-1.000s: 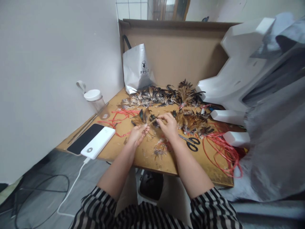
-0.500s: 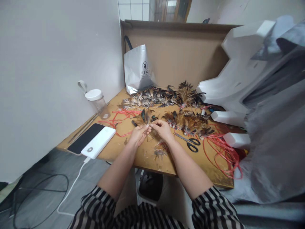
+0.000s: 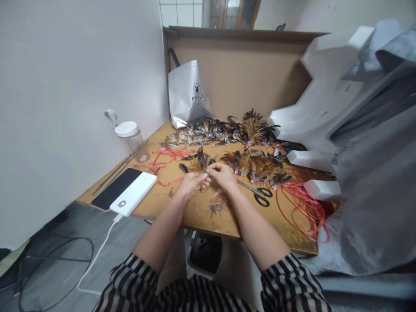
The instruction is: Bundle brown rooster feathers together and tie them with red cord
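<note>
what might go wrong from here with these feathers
Feathers between the left hand and right hand might slip and scatter. The scissors, lying near the right hand, could get knocked. The power bank sits at the edge of the table, so a snag on its cable may drag it off.

Hands two: left hand (image 3: 194,184), right hand (image 3: 223,177). Feathers: one held feather bunch (image 3: 198,163), two feather rows, back row (image 3: 211,132) and front row (image 3: 258,167), bunches inside too overlapped to count. Red strip tangles two, left tangle (image 3: 177,152) and right tangle (image 3: 305,199); one each of scissors (image 3: 255,190), smartphone (image 3: 117,189), power bank (image 3: 134,194), lidded jar (image 3: 132,139), silver bag (image 3: 187,95).
</note>
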Motion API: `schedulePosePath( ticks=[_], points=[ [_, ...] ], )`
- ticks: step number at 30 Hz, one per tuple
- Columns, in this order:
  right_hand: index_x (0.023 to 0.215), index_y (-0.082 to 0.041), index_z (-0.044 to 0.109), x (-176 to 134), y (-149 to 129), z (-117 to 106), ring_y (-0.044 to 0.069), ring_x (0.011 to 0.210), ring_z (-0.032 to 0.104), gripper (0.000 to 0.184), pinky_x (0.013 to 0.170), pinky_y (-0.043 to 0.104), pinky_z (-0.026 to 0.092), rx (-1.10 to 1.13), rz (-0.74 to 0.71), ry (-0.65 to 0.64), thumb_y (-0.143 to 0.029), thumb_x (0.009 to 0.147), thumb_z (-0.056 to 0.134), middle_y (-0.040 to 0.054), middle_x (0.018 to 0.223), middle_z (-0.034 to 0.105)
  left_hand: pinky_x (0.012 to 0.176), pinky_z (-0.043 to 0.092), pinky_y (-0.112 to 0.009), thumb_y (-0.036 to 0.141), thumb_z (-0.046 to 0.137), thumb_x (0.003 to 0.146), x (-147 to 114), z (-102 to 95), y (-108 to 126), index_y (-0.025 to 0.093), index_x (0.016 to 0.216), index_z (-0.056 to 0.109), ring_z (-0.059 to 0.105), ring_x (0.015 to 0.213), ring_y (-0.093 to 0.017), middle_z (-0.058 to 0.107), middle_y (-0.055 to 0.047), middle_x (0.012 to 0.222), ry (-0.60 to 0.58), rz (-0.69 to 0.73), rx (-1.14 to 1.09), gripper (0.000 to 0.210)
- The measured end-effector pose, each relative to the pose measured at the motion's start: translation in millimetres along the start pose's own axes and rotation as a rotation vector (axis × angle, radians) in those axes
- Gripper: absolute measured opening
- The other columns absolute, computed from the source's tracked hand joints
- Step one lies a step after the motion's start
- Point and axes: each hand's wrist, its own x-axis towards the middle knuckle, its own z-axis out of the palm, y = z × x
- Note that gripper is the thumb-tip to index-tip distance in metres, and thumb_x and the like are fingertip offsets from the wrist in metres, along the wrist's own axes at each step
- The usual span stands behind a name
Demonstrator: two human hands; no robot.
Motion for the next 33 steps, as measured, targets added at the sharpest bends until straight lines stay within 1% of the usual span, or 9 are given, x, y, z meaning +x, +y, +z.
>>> schedulePosePath(
  ticks=[4,7,9,12,15,20,25,29,33],
  points=[
    [0.065,-0.014,0.057,-2.3,-0.6,0.4,0.008,0.049,0.045,0.025,0.051,0.021,0.036,-0.065,0.024,-0.036,-0.038,0.060,0.061,-0.0023,0.056,0.055,0.043,0.041,-0.016,0.025,0.068,0.062,1.7,3.1,-1.7,0.007,0.065,0.062,0.054,0.044,-0.007,0.062,-0.007,0.054,0.035,0.029,0.041,0.019],
    [0.057,-0.015,0.051,-4.2,2.2,1.9,0.007,0.043,0.037,0.031,0.043,0.019,0.028,-0.203,0.004,-0.058,-0.044,0.059,0.061,-0.0053,0.047,0.045,0.042,0.041,-0.017,0.023,0.066,0.063,4.6,3.5,-6.1,0.007,0.068,0.062,0.054,0.042,-0.009,0.062,-0.007,0.052,0.058,0.030,0.096,0.017],
    [0.053,-0.016,0.047,-4.2,5.8,3.5,0.006,0.042,0.035,0.034,0.041,0.019,0.026,-0.302,-0.012,-0.050,-0.047,0.057,0.061,-0.0060,0.044,0.042,0.041,0.040,-0.017,0.022,0.064,0.064,5.6,4.0,-8.2,0.007,0.071,0.063,0.054,0.041,-0.009,0.062,-0.006,0.050,0.055,0.025,0.152,0.016],
    [0.053,-0.017,0.047,-3.0,10.2,5.7,0.007,0.042,0.036,0.035,0.042,0.020,0.027,-0.390,-0.035,-0.023,-0.048,0.056,0.062,-0.0054,0.044,0.043,0.039,0.039,-0.017,0.019,0.062,0.065,5.5,5.0,-9.4,0.008,0.074,0.064,0.053,0.039,-0.009,0.061,-0.006,0.048,0.039,0.023,0.223,0.015],
    [0.055,-0.016,0.048,-2.3,10.9,7.1,0.008,0.044,0.040,0.033,0.043,0.020,0.028,-0.438,-0.054,0.001,-0.047,0.056,0.061,-0.0039,0.047,0.048,0.038,0.038,-0.017,0.018,0.060,0.066,5.1,5.7,-9.4,0.008,0.074,0.063,0.052,0.036,-0.009,0.061,-0.005,0.047,0.042,0.036,0.279,0.013],
    [0.054,-0.016,0.049,-2.6,8.5,7.4,0.008,0.044,0.040,0.024,0.043,0.020,0.028,-0.479,-0.070,0.033,-0.038,0.060,0.056,-0.0037,0.046,0.047,0.040,0.040,-0.018,0.020,0.060,0.067,4.1,6.1,-9.0,0.009,0.069,0.060,0.051,0.036,-0.009,0.059,-0.003,0.045,0.026,0.078,0.308,0.011],
    [0.050,-0.016,0.048,-1.9,6.7,4.7,0.007,0.042,0.036,0.024,0.041,0.020,0.025,-0.427,-0.012,0.019,-0.036,0.061,0.053,-0.0041,0.043,0.043,0.043,0.042,-0.019,0.026,0.062,0.066,2.6,6.0,-9.2,0.010,0.065,0.058,0.052,0.039,-0.009,0.060,-0.003,0.049,-0.008,0.118,0.319,0.016],
    [0.048,-0.016,0.045,-1.1,3.8,2.0,0.007,0.041,0.034,0.024,0.040,0.020,0.024,-0.417,0.013,0.038,-0.036,0.059,0.054,-0.0048,0.042,0.040,0.049,0.044,-0.020,0.029,0.064,0.066,2.1,5.6,-8.9,0.010,0.069,0.059,0.056,0.047,-0.009,0.062,-0.005,0.056,-0.029,0.108,0.287,0.019],
    [0.048,-0.016,0.045,-2.1,-2.2,-1.3,0.007,0.042,0.032,0.023,0.040,0.021,0.023,-0.431,0.047,0.053,-0.034,0.059,0.055,-0.0051,0.041,0.037,0.054,0.045,-0.021,0.031,0.064,0.066,0.4,5.3,-6.1,0.009,0.073,0.061,0.058,0.053,-0.011,0.064,-0.007,0.061,-0.082,0.069,0.232,0.023]
  ],
)
